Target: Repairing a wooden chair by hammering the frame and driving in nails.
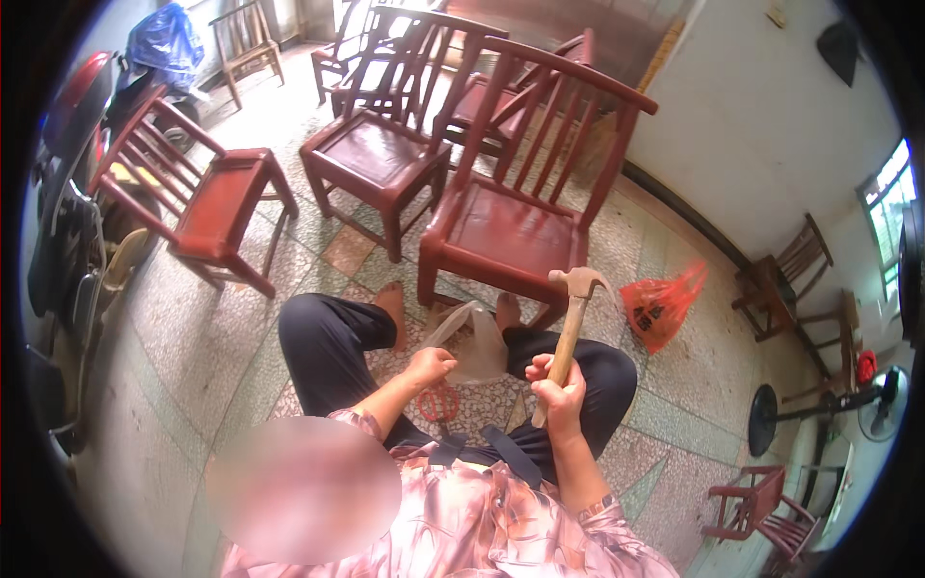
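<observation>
My right hand [563, 393] is wrapped round the wooden handle of a claw hammer [567, 337], held upright with its metal head on top, over my right thigh. My left hand [431, 367] is closed, fingers curled together, beside a pale translucent plastic bag [478, 349]. Whether anything small is in those fingers, I cannot make out. The bag rests on the floor between my feet; its contents do not show clearly. Just beyond stands a dark red wooden chair [520, 231] with a slatted back, its seat facing me. A red round openwork item [438, 404] lies below my left hand.
More red wooden chairs stand ahead, one in the middle [371, 149] and one at the left [222, 197]. An orange-red plastic bag [663, 306] sits on the floor to the right. A standing fan [882, 403] and further chairs line the right wall. A motorbike [82, 193] is parked far left.
</observation>
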`<action>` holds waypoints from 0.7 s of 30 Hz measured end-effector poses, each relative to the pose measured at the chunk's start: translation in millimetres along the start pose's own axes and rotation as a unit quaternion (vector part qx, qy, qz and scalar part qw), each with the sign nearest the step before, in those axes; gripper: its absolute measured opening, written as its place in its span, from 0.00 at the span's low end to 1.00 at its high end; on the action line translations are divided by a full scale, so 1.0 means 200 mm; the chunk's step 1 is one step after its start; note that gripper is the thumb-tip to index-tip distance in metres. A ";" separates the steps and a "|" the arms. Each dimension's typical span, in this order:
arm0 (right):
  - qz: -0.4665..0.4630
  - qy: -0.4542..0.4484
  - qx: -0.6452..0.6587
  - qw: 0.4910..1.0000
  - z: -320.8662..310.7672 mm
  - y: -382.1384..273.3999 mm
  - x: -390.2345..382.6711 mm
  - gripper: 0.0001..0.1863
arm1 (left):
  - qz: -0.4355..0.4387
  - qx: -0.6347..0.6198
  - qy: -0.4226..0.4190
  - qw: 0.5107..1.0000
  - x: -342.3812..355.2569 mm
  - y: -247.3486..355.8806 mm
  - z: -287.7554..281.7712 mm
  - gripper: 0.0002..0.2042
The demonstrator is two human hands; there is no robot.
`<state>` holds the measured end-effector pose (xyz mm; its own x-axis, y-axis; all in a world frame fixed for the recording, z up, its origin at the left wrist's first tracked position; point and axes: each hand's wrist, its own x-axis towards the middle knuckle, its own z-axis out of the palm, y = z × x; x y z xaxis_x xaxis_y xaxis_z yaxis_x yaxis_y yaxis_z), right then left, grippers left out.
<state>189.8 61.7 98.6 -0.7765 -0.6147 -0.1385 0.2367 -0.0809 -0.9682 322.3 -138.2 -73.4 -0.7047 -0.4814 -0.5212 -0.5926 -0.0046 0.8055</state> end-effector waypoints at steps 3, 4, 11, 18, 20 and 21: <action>-0.008 -0.034 -0.077 0.996 0.02 0.08 -0.01 0.17 | -0.003 0.001 0.028 1.000 -0.05 0.05 -0.03 0.14; 0.007 -0.050 -0.071 0.996 0.04 0.09 -0.01 0.16 | -0.009 -0.001 0.034 0.999 -0.05 0.03 -0.04 0.14; 0.087 -0.051 -0.055 0.993 0.12 0.20 0.04 0.16 | -0.028 0.006 0.020 0.999 -0.02 -0.09 -0.02 0.13; 0.082 -0.083 -0.079 0.990 0.08 0.24 0.05 0.15 | 0.036 0.136 0.114 0.983 0.02 0.01 0.01 0.10; 0.080 -0.078 -0.074 0.991 0.03 0.30 0.02 0.15 | 0.056 0.234 0.203 0.949 0.03 0.10 0.01 0.09; 0.091 -0.075 -0.077 0.990 0.02 0.31 0.01 0.15 | 0.059 0.305 0.256 0.915 0.06 0.16 -0.01 0.09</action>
<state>205.1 52.8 39.8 -0.6311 -0.7186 -0.2920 0.2638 0.1552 -0.9520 296.4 -146.6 -53.3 -0.5946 -0.7959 -0.1141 -0.7418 0.4884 0.4596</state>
